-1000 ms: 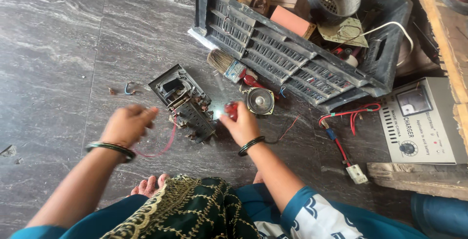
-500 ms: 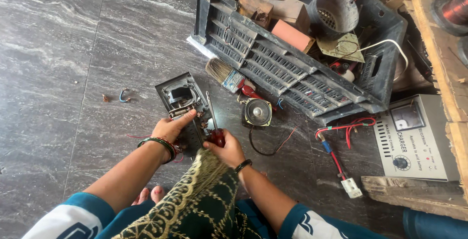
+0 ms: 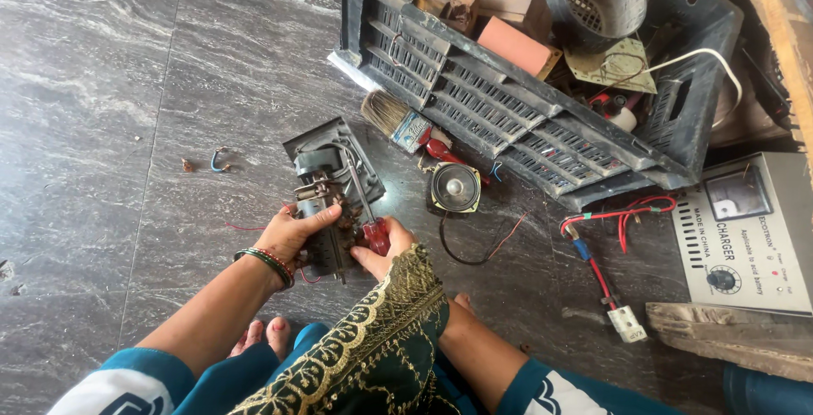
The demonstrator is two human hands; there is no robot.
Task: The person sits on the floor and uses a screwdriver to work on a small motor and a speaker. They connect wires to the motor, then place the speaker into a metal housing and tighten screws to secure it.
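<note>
- Gripping is shared by both hands: the left hand (image 3: 290, 232) closes around the side of a small dark metal device (image 3: 326, 203), thumb across its top, while the right hand (image 3: 385, 246) wraps the red handle of a screwdriver (image 3: 366, 212).
- Its thin shaft runs up from the handle and over the device, the tip resting among the parts near the middle.
- That device lies on the grey marble floor (image 3: 127, 110), directly in front of the person's knees (a green embroidered cloth (image 3: 373, 347) hides part of the right forearm).
- Just right of the device sits a small round speaker (image 3: 456, 187) with a thin dark wire looping beneath it.
- Up and right of the device lies a paintbrush (image 3: 405, 125), touching the black plastic crate (image 3: 508, 118) of scrap parts.
- Well right of the device stands a grey metered box (image 3: 745, 237), with red and blue leads (image 3: 605, 237) between it and the speaker.
- Left of the device, apart from it, lie small wire scraps (image 3: 216, 161).
</note>
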